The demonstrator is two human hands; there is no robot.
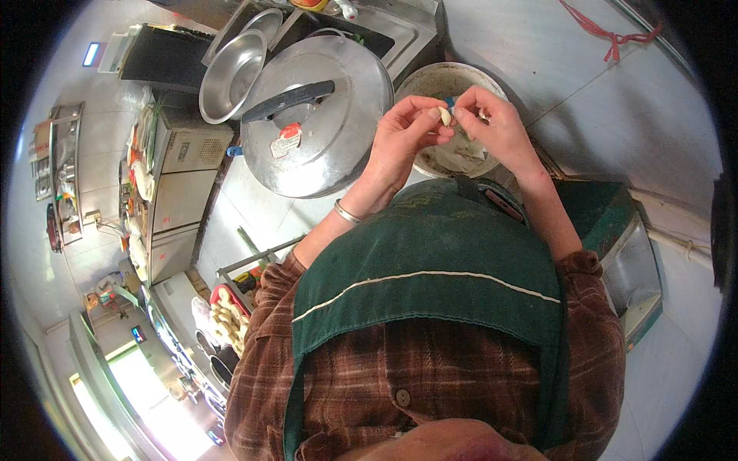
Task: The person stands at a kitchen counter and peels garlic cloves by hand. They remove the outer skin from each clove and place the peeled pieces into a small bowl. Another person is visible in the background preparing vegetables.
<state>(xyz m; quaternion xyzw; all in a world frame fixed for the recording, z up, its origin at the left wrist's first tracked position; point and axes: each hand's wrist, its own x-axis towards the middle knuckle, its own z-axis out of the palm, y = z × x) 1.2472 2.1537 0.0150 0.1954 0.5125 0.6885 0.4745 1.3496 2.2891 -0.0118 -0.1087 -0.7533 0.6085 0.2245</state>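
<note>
A pale garlic clove (pixel 444 116) is pinched between the thumb and fingers of my left hand (pixel 410 125). Close to its right side, the thumb and forefinger of my right hand (pixel 491 124) are pressed together on a small pale scrap, too small to name surely. Something whitish shows under the curled fingers of that hand. Both hands are over a round, stained white bucket (pixel 425 168), whose inside holds pale and greenish scraps and a bit of blue. My hands hide part of its contents.
Left of the hands stands a large metal pot lid (pixel 340 138) with a black handle. Beside it is a steel bowl (pixel 233 75), with a metal sink (pixel 403 43) behind. A tiled wall (pixel 605 104) is close on the right. Mushroom-like pale food (pixel 228 320) fills a red tray.
</note>
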